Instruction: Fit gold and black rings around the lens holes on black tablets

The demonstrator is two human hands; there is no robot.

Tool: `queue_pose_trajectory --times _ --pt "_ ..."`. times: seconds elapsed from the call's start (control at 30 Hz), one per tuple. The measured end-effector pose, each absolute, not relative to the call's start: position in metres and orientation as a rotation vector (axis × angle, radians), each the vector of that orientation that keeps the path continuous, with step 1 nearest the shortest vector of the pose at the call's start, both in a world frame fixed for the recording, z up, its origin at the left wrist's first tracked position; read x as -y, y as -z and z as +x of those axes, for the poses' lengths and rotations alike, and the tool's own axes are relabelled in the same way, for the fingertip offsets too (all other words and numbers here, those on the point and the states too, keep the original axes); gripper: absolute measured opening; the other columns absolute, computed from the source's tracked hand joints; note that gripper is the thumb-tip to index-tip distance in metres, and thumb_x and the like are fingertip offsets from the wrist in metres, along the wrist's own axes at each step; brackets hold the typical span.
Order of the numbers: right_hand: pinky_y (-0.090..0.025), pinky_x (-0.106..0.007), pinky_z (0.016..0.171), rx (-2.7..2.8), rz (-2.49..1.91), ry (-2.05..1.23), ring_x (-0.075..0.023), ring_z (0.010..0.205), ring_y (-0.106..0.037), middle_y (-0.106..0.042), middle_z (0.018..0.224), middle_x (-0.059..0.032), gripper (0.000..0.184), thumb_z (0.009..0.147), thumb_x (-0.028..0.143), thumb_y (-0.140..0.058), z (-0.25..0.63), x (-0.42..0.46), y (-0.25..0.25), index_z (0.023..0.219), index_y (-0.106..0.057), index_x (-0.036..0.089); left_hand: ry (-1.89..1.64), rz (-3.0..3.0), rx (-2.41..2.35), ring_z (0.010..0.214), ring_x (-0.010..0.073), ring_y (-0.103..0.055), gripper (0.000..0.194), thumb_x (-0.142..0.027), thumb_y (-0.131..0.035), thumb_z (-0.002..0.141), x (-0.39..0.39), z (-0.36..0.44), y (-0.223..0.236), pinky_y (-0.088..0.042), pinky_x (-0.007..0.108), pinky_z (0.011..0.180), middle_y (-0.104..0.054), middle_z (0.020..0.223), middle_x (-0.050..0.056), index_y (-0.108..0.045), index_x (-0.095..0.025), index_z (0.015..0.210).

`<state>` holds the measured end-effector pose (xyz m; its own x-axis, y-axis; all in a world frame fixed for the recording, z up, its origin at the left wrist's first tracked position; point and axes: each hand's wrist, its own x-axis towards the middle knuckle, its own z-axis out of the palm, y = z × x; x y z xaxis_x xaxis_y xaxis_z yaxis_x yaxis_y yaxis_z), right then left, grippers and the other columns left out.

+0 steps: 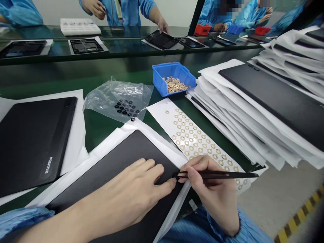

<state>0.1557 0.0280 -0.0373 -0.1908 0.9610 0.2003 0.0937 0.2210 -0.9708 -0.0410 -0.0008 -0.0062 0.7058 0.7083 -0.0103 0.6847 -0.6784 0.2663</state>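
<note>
A black tablet back cover (101,189) lies at an angle on white foam sheeting in front of me. My left hand (144,184) rests over it, palm down with the fingers bent and a little apart. One fingertip touches the cover beside a small black ring (175,175) at its right corner. My right hand (207,182) pinches black tweezers (227,174), whose tips point left and meet that corner. Under and beyond the right hand lies a white sheet of ring-shaped adhesive stickers (194,138). A clear plastic bag (101,98) with several black rings (125,107) lies farther back.
A blue bin (158,79) holds many small tan rings. Stacked covers between foam sheets (227,111) rise at the right. Another black cover (32,135) lies at the left. Behind, a raised green conveyor (121,42) carries tablet parts, and co-workers in blue sleeves work across it.
</note>
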Motion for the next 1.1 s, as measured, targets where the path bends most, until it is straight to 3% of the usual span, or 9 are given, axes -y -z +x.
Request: queue_pose_trajectory --times 0.53,1.1 --pt "-0.052 -0.024 0.054 1.536 -1.006 -1.204 -0.0121 0.059 -0.06 -0.058 0.068 0.0004 0.017 0.085 0.015 -0.055 0.1576 -0.0304 0.0366 0.07 -0.049 0.02 -0.13 2.682 -1.116 0.078 0.0185 -0.044 0.046 -0.007 -0.046 0.086 0.0002 -0.0413 0.0051 -0.034 0.031 0.068 -0.048 0.088 0.003 -0.042 -0.02 0.129" --pt "-0.05 -0.028 0.058 1.513 -0.991 -1.11 -0.0134 0.064 -0.061 -0.061 0.074 -0.0011 0.012 0.085 0.015 -0.058 0.1552 -0.0243 0.0333 0.075 -0.058 0.02 -0.115 2.639 -1.101 0.078 0.0195 -0.042 0.049 -0.004 -0.045 0.086 -0.0006 -0.0402 0.0042 -0.033 0.032 0.068 -0.045 0.088 0.003 -0.039 -0.02 0.132"
